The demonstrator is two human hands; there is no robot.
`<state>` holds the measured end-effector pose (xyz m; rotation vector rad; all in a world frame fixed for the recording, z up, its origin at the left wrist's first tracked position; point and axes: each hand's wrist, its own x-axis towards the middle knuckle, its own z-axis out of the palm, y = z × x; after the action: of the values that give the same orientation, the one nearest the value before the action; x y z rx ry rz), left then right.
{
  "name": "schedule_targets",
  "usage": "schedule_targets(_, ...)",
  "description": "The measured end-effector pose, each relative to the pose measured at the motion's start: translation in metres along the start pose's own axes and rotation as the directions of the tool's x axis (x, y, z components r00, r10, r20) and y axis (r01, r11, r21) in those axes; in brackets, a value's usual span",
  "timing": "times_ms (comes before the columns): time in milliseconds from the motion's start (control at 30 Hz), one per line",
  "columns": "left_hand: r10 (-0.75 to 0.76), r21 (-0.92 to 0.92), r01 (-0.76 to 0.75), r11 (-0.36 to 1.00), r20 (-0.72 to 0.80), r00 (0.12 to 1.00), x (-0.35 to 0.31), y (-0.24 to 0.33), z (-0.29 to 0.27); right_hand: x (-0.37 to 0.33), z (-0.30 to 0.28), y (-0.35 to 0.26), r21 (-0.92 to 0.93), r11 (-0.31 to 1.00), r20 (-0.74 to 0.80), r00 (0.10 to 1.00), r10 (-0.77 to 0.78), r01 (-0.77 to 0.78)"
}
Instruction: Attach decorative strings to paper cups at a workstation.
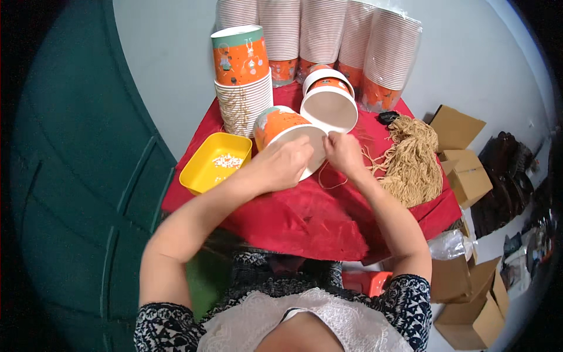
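Observation:
A paper bucket (273, 122), orange with a green band, lies tilted on the red-covered table with its white mouth toward me. My left hand (290, 159) is closed in front of that mouth, fingertips bent in; whatever they pinch is hidden. At the right side of the rim my right hand (343, 151) is closed in a pinch. A thin tan cord (334, 186) loops down from its fingers beside the bucket. Just behind, two more buckets, one nested into the other, lie with a white inside (329, 109) facing me.
A yellow tub (196, 167) with small white and orange bits stands at the left. Stacked buckets (243, 105) rise behind it, and tall wrapped stacks (390, 58) line the wall. A heap of tan cords (413, 161) covers the table's right side. Cardboard boxes (466, 176) sit beyond.

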<state>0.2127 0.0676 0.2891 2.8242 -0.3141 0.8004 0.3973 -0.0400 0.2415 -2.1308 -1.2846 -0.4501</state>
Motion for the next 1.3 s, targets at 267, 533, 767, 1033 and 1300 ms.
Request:
schedule_targets(267,0.343,0.657,-0.46,0.598,0.309,0.887,-0.003,0.014,-0.018,0.013,-0.038,-0.01,-0.236,0.948,-0.119,0.961,-0.248,0.216)
schedule_targets(533,0.177,0.704,-0.692,0.158,0.67,0.721,0.006,0.033,-0.004,0.013,-0.04,-0.006,-0.362,0.865,-0.14,0.897,-0.419,0.348)
schedule_targets(767,-0.07,0.89,-0.414,0.189,0.433,0.899,0.016,-0.027,-0.032,0.017,-0.038,0.016,-0.381,0.876,-0.15,0.915,-0.375,0.296)
schedule_targets(1033,-0.624,0.942,-0.335,0.031,0.28,0.729,-0.028,-0.13,-0.097,0.013,-0.037,0.011,-0.35,0.851,-0.144,0.875,-0.461,0.391)
schedule_targets(1300,-0.849,0.882,-0.457,-0.116,0.151,0.507,-0.127,-0.212,-0.132,0.008,-0.042,0.001,-0.384,0.821,-0.112,0.861,-0.495,0.422)
